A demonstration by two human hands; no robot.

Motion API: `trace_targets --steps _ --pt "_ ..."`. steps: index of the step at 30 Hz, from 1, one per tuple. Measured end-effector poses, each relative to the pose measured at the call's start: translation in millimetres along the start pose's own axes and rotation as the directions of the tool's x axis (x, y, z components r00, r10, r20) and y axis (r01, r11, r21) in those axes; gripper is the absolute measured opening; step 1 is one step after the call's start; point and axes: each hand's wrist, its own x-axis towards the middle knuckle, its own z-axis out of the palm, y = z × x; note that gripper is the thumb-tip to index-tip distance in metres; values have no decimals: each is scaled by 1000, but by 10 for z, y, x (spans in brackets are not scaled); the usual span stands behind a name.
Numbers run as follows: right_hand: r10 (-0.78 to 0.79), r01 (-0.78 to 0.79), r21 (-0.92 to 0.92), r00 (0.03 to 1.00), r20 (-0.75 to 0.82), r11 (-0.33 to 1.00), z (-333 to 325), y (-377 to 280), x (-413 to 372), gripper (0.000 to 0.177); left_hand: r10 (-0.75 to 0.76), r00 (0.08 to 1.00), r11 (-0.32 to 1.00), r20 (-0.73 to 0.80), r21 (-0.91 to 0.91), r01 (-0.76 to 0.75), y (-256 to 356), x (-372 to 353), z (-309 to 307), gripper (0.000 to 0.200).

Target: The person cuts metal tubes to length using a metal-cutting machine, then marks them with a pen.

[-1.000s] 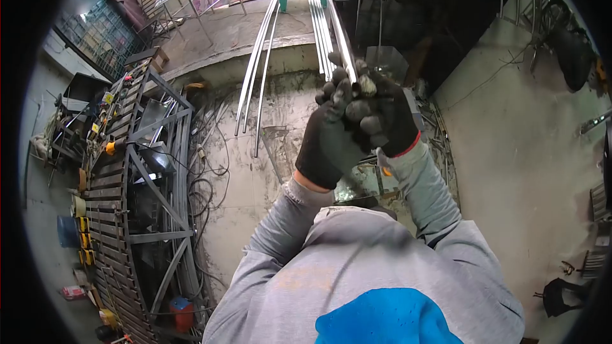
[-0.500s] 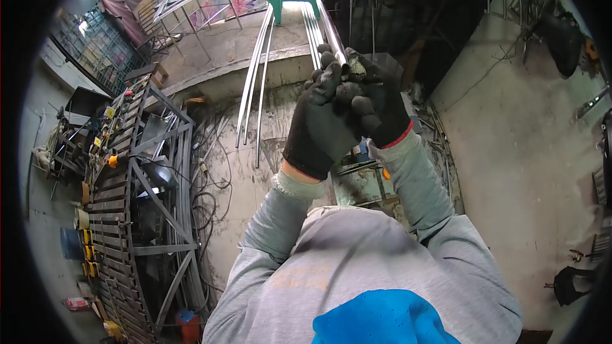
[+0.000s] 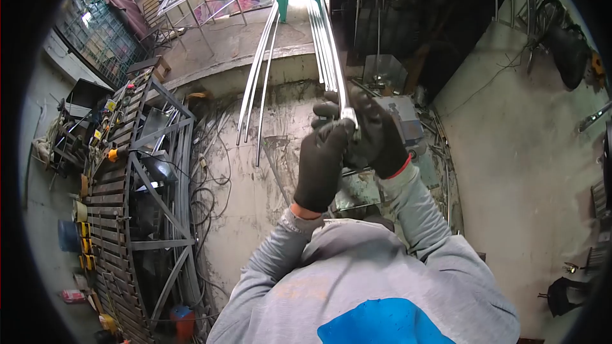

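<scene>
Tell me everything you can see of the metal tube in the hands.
The metal tube is long, slim and silvery, with a shiny surface. The left hand and right hand, both dark-gloved, hold its near end; something pale there is too blurred to identify. It runs forward toward the green plastic chair, beside similar tubes; its far end can't be made out.

Floor [image 3: 245, 188] pale, blotched with dark stains. Left: long slatted tabletop [image 3: 109, 215] on a braced metal frame [image 3: 162, 244]. Beyond, a raised concrete step [image 3: 220, 69]; green plastic chair [image 3: 283, 9] on it. Upper left, teal wire mesh [image 3: 116, 39], then a floral panel [image 3: 213, 7]. Right: scuffed, pale wall [image 3: 510, 146]. Bright light at top centre; deep shadow just right of it.
</scene>
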Motion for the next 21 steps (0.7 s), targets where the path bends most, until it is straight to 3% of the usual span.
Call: trace_targets --steps 2,3,4,5,6,7,8,10,11,12,14,15,16,18,19,21 --pt "6 -5 -52 1000 17 999 34 -173 111 48 51 999 994 16 -96 -49 313 72 177 27" --pt "5 -4 -41 1000 5 999 107 -255 126 48 169 985 985 25 -51 -168 398 142 221 24" --pt "-205 237 -373 971 126 897 219 -340 123 41 283 958 959 39 -8 -283 454 207 241 21" --pt "-344 459 -622 888 304 635 308 -421 130 35 615 778 709 130 342 -617 496 261 249 19" --pt "-352 457 -620 889 294 637 359 -515 162 35 797 496 240 344 573 -783 524 335 242 17" --pt "-437 608 -740 771 464 288 397 -614 198 34 543 810 640 219 517 -569 640 380 269 44" --pt "-432 667 -738 638 638 -106 437 -688 204 33 406 901 862 151 263 -432 707 290 368 52" --pt "-440 651 -758 666 602 -52 542 -772 186 43 356 928 934 114 -2 -358 942 176 552 54" --pt "-441 639 -769 691 573 3 610 -809 173 52 449 883 857 139 214 -469 947 226 486 53" --pt "-440 638 -770 692 572 1 689 -876 157 52 449 883 857 139 212 -469 940 225 481 53" --pt "-261 535 -822 780 569 -195 843 -1032 120 46 447 883 861 146 199 -469 940 229 469 53" --pt "-210 536 -721 719 662 -440 892 -1100 127 43 447 882 862 148 193 -469 941 235 458 53" --pt "-206 539 -718 717 665 -441 903 -1095 130 43 448 882 862 150 188 -470 941 235 445 53" --pt "-234 551 -801 768 597 -236 908 -1075 125 43 444 882 866 156 179 -467 937 236 426 53" --pt "-233 551 -800 767 598 -237 875 -1045 133 43 441 883 868 159 175 -465 933 239 421 53" --pt "-360 586 -810 748 557 -35 798 -972 156 43 436 884 872 167 165 -461 927 246 414 53"
